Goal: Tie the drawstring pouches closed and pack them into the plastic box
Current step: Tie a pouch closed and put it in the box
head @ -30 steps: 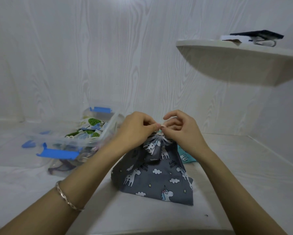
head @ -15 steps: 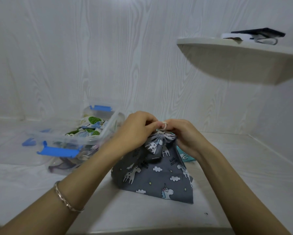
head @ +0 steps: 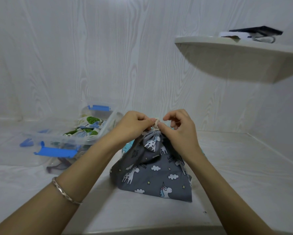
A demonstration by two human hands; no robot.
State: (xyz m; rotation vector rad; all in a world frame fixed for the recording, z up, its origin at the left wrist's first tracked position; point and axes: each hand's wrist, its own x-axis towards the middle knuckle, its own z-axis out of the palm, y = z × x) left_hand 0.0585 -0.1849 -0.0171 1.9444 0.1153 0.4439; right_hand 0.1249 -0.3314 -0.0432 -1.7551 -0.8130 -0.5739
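Observation:
A grey unicorn-print pouch stands upright on the white surface, its neck gathered tight. A cream drawstring loops up from the neck. My left hand pinches the cord from the left, and my right hand pinches it from the right, fingers curled. A turquoise pouch peeks out behind the grey one. The clear plastic box with blue latches sits to the left and holds a white pouch with green leaves.
The box's clear lid with blue clips lies left of the box. A white shelf juts from the right wall overhead, with a dark flat object on it. A raised ledge runs along the right side.
Both hands stayed at the pouch neck, working the cord. A small loop of drawstring now stands between the fingertips, and my right hand's fingers have lifted and spread a little.

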